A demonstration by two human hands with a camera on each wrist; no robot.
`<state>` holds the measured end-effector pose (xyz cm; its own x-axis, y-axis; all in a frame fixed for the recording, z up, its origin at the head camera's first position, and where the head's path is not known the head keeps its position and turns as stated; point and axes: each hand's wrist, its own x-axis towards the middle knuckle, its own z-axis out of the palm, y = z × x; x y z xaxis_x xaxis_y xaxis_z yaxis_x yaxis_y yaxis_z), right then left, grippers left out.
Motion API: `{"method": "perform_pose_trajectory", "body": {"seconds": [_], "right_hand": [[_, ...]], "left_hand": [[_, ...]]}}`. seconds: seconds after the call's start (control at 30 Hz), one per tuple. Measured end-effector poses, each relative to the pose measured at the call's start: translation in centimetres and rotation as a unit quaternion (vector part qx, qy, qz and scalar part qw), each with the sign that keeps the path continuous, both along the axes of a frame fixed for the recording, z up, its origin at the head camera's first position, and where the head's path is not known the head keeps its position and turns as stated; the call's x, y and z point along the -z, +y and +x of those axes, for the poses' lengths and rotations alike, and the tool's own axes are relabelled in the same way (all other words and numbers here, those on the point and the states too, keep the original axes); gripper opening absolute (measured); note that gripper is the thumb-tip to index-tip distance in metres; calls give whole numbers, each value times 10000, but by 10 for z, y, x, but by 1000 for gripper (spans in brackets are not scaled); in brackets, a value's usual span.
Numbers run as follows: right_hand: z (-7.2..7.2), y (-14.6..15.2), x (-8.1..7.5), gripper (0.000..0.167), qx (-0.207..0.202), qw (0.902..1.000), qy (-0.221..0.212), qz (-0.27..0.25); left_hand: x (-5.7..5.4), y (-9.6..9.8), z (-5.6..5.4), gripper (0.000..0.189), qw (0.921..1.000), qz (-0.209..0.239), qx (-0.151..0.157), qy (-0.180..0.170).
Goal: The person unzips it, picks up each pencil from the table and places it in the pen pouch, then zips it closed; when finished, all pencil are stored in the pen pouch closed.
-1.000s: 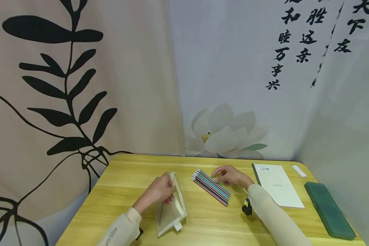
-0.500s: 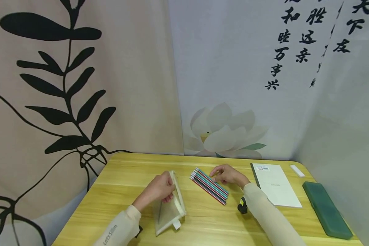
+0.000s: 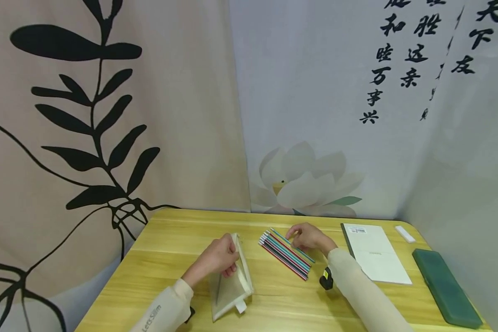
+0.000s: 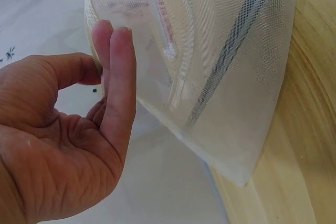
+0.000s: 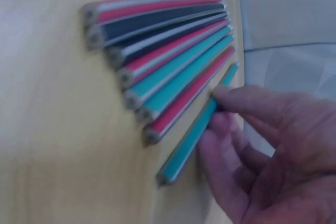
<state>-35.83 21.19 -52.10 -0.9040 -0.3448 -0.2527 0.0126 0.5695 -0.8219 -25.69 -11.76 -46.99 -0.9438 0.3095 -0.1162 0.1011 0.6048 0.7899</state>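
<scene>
My left hand point(image 3: 218, 254) pinches the upper edge of a pale mesh pouch point(image 3: 232, 295) between thumb and fingers. Through the mesh in the left wrist view shows a dark striped pencil point(image 4: 226, 51) lying slantwise inside. With thumb and fingertips my right hand point(image 5: 273, 150) holds a teal pencil point(image 5: 190, 142), which lies apart from the others at the near end of the row. The other pencils point(image 3: 284, 256), striped red, black and teal with silver, lie side by side on the table between the hands. Their unsharpened ends face the right wrist camera.
On the right of the wooden table point(image 3: 166, 240) lie a white notebook point(image 3: 377, 253) with a dark spine, a small white block point(image 3: 405, 234) and a long green case point(image 3: 446, 288). Behind the table hangs a printed curtain point(image 3: 315, 115).
The teal pencil under my right hand has come away from the row, leaving a narrow gap. My left hand keeps its grip on the pouch.
</scene>
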Motion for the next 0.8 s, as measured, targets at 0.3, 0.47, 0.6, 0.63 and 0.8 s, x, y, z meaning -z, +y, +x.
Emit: {"method": "perform_pose_trajectory", "body": {"seconds": [0.3, 0.47, 0.6, 0.63, 0.8], "right_hand": [[0, -15, -11, 26, 497, 9934, 248, 1004], [0, -20, -13, 26, 441, 9837, 546, 1653], [-2, -21, -15, 23, 397, 9806, 589, 1828], [-2, -21, -16, 23, 416, 9799, 598, 1855], [-1, -22, -19, 22, 639, 9790, 697, 1807]], "left_hand": [[-3, -1, 0, 9, 10000, 31, 21, 31], [-2, -2, 0, 8, 10000, 71, -25, -9], [-1, -3, -3, 8, 10000, 39, -42, -1], [-1, -3, -3, 8, 10000, 26, -50, -1], [0, -4, -6, 8, 10000, 41, -74, -15]]}}
